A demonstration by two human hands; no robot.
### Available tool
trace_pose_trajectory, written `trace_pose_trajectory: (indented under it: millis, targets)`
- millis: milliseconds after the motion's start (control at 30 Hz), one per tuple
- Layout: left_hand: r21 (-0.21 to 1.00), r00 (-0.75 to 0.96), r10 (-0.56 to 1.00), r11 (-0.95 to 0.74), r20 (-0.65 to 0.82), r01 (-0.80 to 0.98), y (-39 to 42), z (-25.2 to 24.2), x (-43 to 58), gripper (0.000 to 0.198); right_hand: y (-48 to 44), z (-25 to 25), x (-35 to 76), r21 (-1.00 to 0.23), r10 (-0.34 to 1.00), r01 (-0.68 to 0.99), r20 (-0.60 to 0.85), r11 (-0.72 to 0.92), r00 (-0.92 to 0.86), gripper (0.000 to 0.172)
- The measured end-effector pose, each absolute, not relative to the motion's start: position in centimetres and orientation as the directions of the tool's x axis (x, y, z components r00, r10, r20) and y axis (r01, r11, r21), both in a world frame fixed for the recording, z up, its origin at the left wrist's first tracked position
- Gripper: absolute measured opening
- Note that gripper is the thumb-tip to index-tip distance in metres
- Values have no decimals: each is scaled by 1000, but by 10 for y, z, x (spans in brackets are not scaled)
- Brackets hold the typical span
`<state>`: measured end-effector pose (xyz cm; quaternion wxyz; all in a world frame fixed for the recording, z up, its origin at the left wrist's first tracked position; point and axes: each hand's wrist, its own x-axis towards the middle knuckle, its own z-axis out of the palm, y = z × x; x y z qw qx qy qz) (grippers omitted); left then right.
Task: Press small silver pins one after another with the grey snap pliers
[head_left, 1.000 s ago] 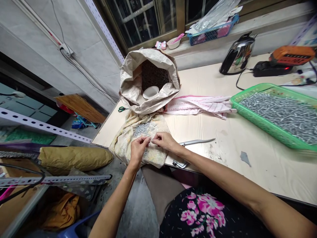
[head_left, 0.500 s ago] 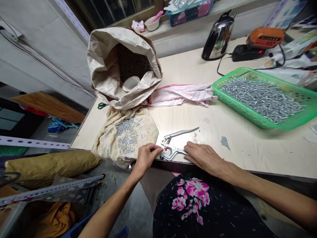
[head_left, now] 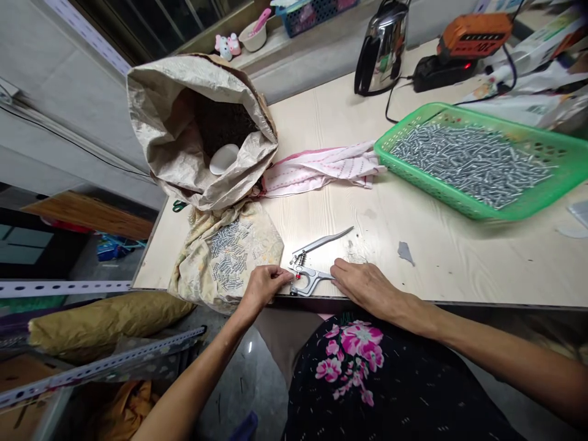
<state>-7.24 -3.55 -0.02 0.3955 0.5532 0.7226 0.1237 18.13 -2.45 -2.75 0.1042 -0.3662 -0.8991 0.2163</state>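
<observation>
A pair of grey metal snap pliers (head_left: 316,278) lies at the table's front edge with its two handles apart, a spring and a small red part near the jaws. My right hand (head_left: 362,285) grips the end of its lower handle, fingers curled. My left hand (head_left: 266,285) is closed in a pinch right beside the jaws; whatever its fingertips hold is too small to make out. To the left of the pliers, a pile of small metal pieces (head_left: 228,260) lies on a crumpled patterned cloth (head_left: 269,236).
Behind the cloth stands an open sack (head_left: 151,128) with a white dish (head_left: 224,159) inside. A green basket (head_left: 500,214) of metal pieces is at right. Farther back are a kettle (head_left: 386,52), an orange battery (head_left: 475,37) on a charger, and a pink-white towel (head_left: 321,168).
The whole view has shifted slightly as my head moved. Both hands stay in nearly the same place at the pliers, which look unchanged.
</observation>
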Motion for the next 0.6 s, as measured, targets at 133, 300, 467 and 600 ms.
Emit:
trace_pose_trajectory:
  millis: [133, 300, 467, 600]
  targets:
    - [600, -17, 887, 327, -462, 730, -30, 6, -72, 38, -27, -31, 180, -460, 707, 606, 71, 649, -704, 13]
    - [564, -3, 884, 301, -467, 769, -28, 16, -60, 29, -32, -36, 181, -427, 698, 586, 170, 689, -696, 16]
    - [556, -35, 895, 308, -445, 772, -33, 17, -56, 29, -33, -34, 182, -400, 671, 563, 215, 723, -709, 18]
    - [527, -24, 884, 300, -467, 796, -34, 15, -59, 34, -31, -32, 182, -399, 659, 547, 237, 736, -714, 21]
